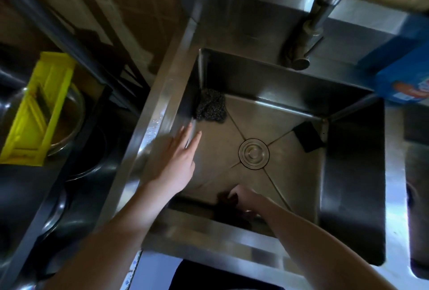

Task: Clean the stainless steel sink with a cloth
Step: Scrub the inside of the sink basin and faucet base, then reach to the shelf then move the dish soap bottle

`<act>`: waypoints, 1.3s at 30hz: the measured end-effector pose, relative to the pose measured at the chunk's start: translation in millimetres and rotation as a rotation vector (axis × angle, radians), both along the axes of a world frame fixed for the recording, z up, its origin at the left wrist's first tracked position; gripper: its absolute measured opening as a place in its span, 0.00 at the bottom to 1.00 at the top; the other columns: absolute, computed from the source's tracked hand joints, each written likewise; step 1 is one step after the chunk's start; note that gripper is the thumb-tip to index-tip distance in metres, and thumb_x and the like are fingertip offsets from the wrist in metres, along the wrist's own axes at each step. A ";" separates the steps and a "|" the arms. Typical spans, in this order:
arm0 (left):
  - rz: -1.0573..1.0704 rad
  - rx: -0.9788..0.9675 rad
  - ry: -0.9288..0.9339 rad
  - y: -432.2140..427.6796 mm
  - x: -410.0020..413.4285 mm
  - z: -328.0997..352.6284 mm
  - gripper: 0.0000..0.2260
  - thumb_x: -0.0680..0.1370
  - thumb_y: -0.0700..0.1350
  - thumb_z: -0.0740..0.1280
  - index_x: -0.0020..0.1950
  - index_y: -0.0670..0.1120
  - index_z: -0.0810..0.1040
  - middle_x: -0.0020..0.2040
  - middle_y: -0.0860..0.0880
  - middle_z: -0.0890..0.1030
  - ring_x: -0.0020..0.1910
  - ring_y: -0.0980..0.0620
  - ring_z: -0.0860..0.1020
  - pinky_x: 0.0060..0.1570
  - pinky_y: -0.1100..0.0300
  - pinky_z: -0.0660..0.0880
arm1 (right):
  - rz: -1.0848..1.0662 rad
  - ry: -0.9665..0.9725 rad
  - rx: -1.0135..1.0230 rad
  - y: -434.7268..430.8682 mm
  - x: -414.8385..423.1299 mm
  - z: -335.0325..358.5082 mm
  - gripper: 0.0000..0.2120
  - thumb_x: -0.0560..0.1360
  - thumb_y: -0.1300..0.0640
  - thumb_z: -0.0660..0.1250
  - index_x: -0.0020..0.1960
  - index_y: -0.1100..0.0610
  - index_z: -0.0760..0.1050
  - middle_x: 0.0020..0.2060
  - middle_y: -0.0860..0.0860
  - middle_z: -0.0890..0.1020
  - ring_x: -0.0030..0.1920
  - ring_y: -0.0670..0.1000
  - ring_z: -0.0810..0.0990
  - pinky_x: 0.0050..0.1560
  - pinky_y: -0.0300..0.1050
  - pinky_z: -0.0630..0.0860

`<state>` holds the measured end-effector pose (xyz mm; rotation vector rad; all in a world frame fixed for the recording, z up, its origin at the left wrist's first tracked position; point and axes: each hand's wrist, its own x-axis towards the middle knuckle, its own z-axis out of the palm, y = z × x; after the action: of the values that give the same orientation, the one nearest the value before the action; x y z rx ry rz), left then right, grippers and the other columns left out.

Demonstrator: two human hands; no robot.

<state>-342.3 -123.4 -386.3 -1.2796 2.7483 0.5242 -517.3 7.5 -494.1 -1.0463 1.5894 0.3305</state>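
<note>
Lying ahead of the straight-fingered left hand (178, 157) is a steel scourer (210, 106); right hand (247, 199) grips a dark cloth (228, 199) (blurred) in the sink (352, 162), black sponge (307, 136) opposite.

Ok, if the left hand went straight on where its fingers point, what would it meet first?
Probably the steel wool scrubber in the far-left corner of the sink; the left hand points toward it, though depth is unclear.

Dim, motion-blurred, wide-angle edge distortion
</note>
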 end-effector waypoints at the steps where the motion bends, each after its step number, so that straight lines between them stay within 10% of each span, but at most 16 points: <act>1: 0.002 -0.008 -0.005 3.8 3.9 3.1 0.32 0.77 0.38 0.62 0.77 0.48 0.52 0.78 0.47 0.46 0.76 0.46 0.47 0.72 0.54 0.44 | -0.014 0.009 0.003 0.3 -2.6 5.9 0.12 0.72 0.65 0.66 0.37 0.48 0.74 0.35 0.48 0.75 0.36 0.49 0.75 0.35 0.38 0.70; 14: 0.077 -0.074 -0.070 17.1 43.3 41.4 0.29 0.79 0.43 0.60 0.77 0.49 0.51 0.78 0.45 0.47 0.76 0.46 0.49 0.73 0.47 0.47 | -0.179 0.193 -0.408 -5.8 -9.4 89.6 0.22 0.74 0.61 0.62 0.67 0.49 0.72 0.60 0.52 0.78 0.59 0.55 0.77 0.59 0.47 0.75; 20: 0.135 -0.131 -0.100 14.0 57.2 63.5 0.28 0.80 0.47 0.57 0.78 0.50 0.50 0.78 0.46 0.49 0.76 0.47 0.52 0.72 0.46 0.52 | -0.233 0.209 -0.549 -27.4 -9.9 133.3 0.24 0.74 0.63 0.62 0.66 0.44 0.71 0.56 0.53 0.79 0.46 0.55 0.83 0.47 0.53 0.82; 28: 0.294 -0.155 -0.090 7.6 77.1 108.0 0.25 0.80 0.48 0.56 0.77 0.52 0.53 0.77 0.47 0.55 0.74 0.46 0.59 0.69 0.47 0.60 | -0.182 0.255 -0.736 -50.9 -15.4 184.7 0.24 0.75 0.63 0.64 0.67 0.44 0.71 0.52 0.51 0.79 0.35 0.44 0.77 0.30 0.33 0.75; 39: 0.512 -0.284 0.005 22.6 100.5 190.2 0.22 0.79 0.48 0.59 0.74 0.51 0.62 0.75 0.49 0.63 0.70 0.46 0.66 0.64 0.49 0.66 | 0.036 0.174 -0.971 -80.0 -6.6 275.9 0.21 0.76 0.61 0.63 0.65 0.42 0.71 0.57 0.49 0.80 0.52 0.52 0.82 0.58 0.54 0.77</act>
<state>-241.8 -100.9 -196.1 -2.0669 2.5494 0.1561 -523.9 -72.5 -218.3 -1.8047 1.9258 -0.3966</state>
